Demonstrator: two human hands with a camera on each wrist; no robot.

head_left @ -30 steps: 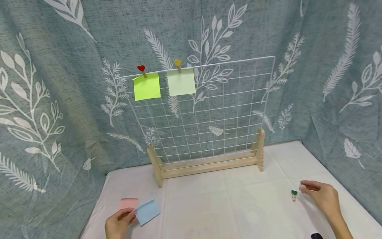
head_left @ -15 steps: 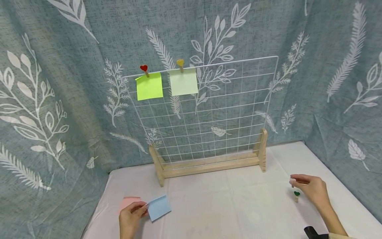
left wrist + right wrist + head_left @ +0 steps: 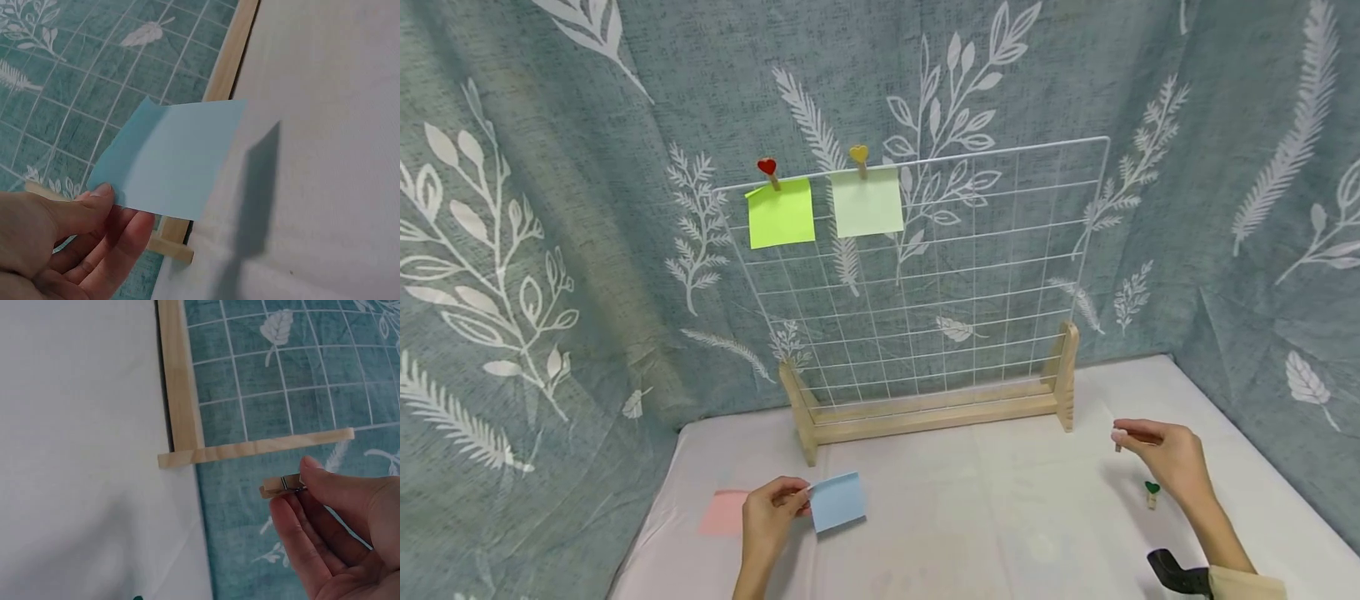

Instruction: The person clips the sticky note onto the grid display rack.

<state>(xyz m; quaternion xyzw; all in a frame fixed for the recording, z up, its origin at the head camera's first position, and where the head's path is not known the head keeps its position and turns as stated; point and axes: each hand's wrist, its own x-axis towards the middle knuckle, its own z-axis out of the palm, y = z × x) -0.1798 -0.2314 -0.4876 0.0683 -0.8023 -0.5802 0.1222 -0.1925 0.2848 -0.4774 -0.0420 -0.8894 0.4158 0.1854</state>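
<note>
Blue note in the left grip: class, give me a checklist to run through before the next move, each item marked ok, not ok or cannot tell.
1. Left grip pinches the blue note near a corner: ok.
2. Right grip holds a wooden clip: ok.
3. Top wire bare to the right of the pale green note: ok.
4. Lime note and pale green note clipped up: ok.
5. The blue note on the wire: not ok, apart from it.
6. The wooden clip's spring strength: cannot tell.
</note>
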